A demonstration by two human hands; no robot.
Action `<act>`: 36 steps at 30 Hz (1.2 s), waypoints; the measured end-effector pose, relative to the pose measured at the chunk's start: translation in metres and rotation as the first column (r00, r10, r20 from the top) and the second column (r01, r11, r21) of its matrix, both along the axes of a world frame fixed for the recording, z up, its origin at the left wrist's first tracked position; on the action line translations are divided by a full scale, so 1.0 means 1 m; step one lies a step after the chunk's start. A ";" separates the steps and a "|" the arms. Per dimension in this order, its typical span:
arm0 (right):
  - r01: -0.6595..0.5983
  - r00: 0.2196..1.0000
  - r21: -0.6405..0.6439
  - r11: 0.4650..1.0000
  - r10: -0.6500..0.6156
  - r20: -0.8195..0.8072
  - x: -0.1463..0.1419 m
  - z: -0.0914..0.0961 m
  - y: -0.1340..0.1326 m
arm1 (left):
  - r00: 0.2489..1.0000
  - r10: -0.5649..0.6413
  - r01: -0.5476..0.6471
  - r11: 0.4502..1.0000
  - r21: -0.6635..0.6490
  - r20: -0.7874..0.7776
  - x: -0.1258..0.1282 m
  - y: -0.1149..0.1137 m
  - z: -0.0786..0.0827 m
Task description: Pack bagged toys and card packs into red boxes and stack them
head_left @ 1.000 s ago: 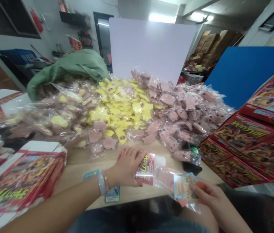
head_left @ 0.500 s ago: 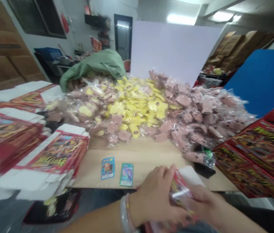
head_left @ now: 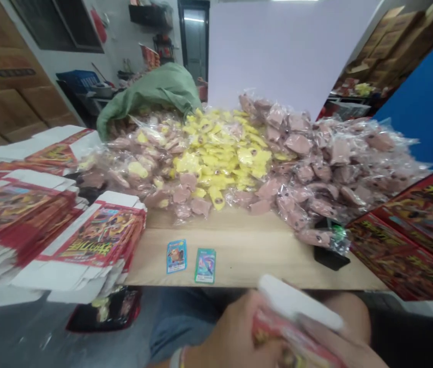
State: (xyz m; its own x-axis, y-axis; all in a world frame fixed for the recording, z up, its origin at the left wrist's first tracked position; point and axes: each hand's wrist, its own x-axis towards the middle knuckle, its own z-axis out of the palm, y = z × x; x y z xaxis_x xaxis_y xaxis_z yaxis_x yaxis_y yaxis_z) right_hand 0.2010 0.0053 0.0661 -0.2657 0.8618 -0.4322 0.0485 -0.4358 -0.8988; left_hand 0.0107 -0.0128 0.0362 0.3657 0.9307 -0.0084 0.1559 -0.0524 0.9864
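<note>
Red printed card packet (head_left: 277,335), with a white tab (head_left: 298,300) at its far end, is being held low at the near edge of the view, just short of the wooden table (head_left: 247,266), and only part of it is being shown. It is being gripped from both sides: the left hand (head_left: 233,335) is being closed around its left edge, while the right hand (head_left: 327,350) is being pressed against its right side, with the fingers (head_left: 316,340) curled over its face. Exact fingertip positions cannot be told, as they are being cut off by the frame.

A blue trading card (head_left: 176,256) and a green trading card (head_left: 205,266) are being left side by side on the table, well apart from both hands. Beyond them, a heap of bagged yellow toys (head_left: 216,158) and bagged pink toys (head_left: 327,174) is being spread across the far part of the table, with a green sack (head_left: 151,97) slumped at its far left. Stacks of flattened red-and-white cartons (head_left: 97,237) are being kept at the left — and printed red display boxes (head_left: 404,240) are being kept at the right, beside a black object (head_left: 330,258).
</note>
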 end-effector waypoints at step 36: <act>-0.570 0.806 0.247 0.784 0.476 0.351 0.002 0.046 0.018 | 0.999 -0.044 0.042 0.952 -0.302 0.002 0.021 -0.004 0.005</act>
